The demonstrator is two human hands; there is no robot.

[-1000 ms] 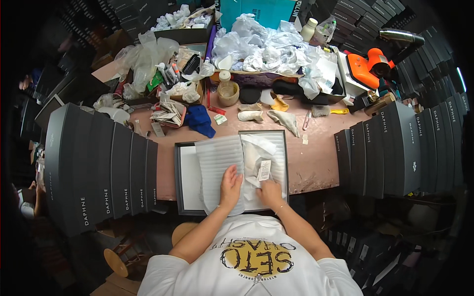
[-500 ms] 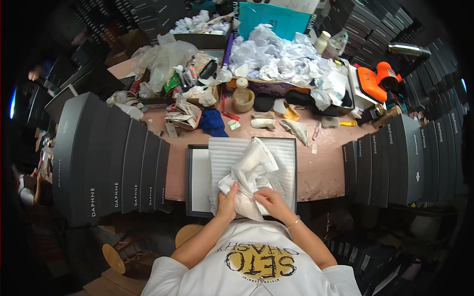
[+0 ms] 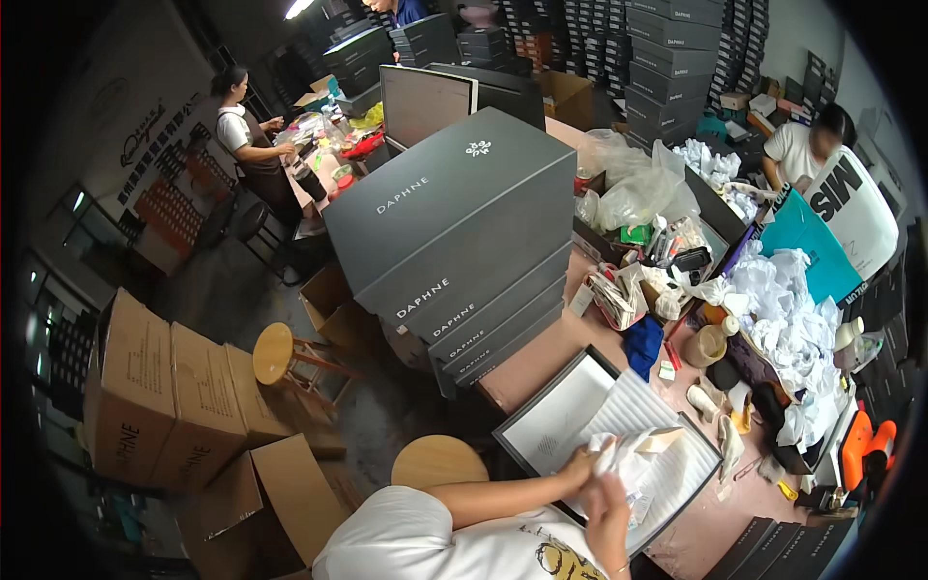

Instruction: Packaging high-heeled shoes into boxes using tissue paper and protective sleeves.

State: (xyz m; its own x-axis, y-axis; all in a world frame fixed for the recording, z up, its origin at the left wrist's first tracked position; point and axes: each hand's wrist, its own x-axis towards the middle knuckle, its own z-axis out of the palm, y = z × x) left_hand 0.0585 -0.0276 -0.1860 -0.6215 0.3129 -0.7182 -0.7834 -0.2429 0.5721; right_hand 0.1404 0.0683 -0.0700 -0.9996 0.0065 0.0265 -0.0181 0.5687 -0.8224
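While the left hand (image 3: 579,470) has its grip around the white paper bundle (image 3: 633,462) above the striped foam sheet (image 3: 619,404), wrapping seems underway, next calling for tucked paper, though I cannot tell the blurred right hand (image 3: 605,499)'s grip.

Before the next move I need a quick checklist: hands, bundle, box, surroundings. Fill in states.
1. Left hand at the white paper bundle: ok, touching its near side.
2. Right hand grip: cannot tell; motion blur hides the fingers.
3. Bundle fully wrapped: cannot tell; paper covers most of it, and the contents are hidden.
4. Ridged foam sheet under the bundle: ok, lying in the open box.
5. Hands apart from the stack of dark boxes: ok, the stack stands off to the left.
6. Blue cloth outside the box: ok, on the pink table.
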